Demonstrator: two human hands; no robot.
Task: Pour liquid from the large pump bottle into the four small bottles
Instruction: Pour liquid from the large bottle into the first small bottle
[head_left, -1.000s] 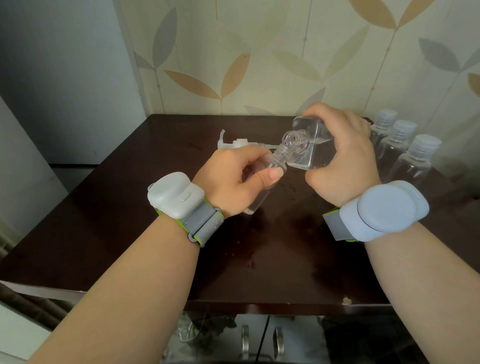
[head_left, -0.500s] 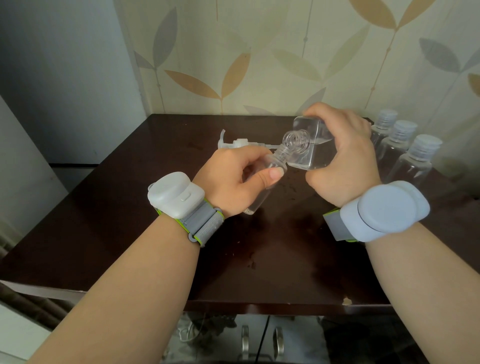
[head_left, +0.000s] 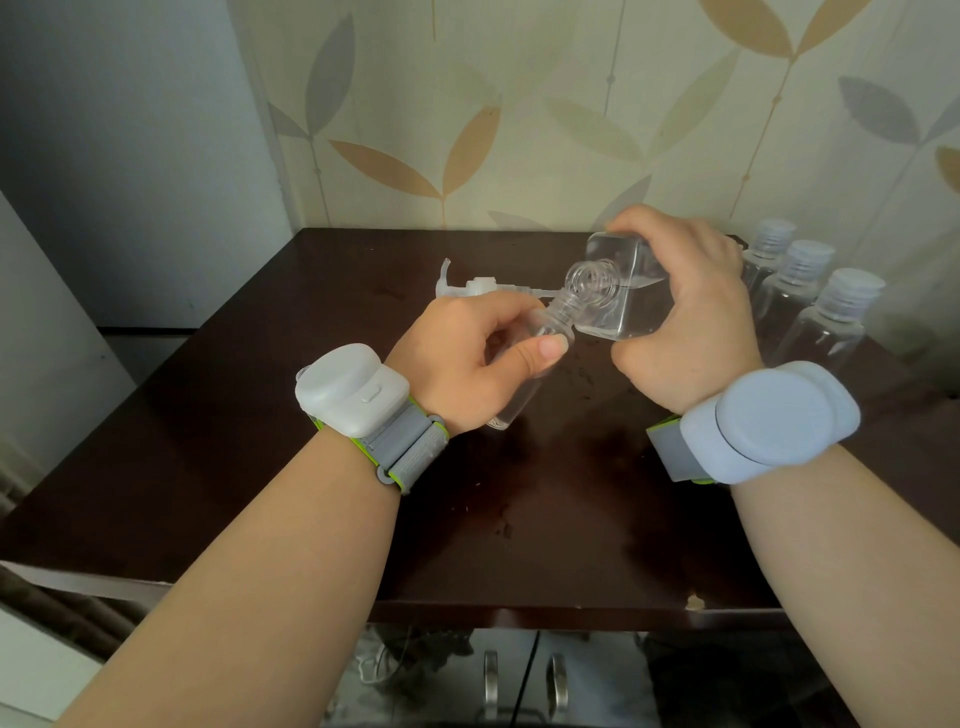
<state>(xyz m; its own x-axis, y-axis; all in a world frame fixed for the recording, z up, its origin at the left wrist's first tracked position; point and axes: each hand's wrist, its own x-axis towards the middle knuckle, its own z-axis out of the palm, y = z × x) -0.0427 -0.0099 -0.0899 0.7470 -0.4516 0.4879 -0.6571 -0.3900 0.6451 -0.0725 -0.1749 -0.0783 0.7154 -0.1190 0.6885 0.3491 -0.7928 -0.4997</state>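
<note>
Head view: dark wooden table (head_left: 291, 467) against leaf-patterned wallpaper (head_left: 519, 104)

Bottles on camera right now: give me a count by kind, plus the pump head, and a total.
Small bottles, capped, standing at the table's right edge: 3
Small bottle, uncapped, in the left hand: 1
Large bottle, tilted in the right hand: 1
Pump head lying on the table: 1
Total: 6

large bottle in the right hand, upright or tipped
Tipped. The large bottle lies nearly on its side in the right hand, its open threaded neck angled down onto the mouth of the small bottle held by the left hand.
</note>
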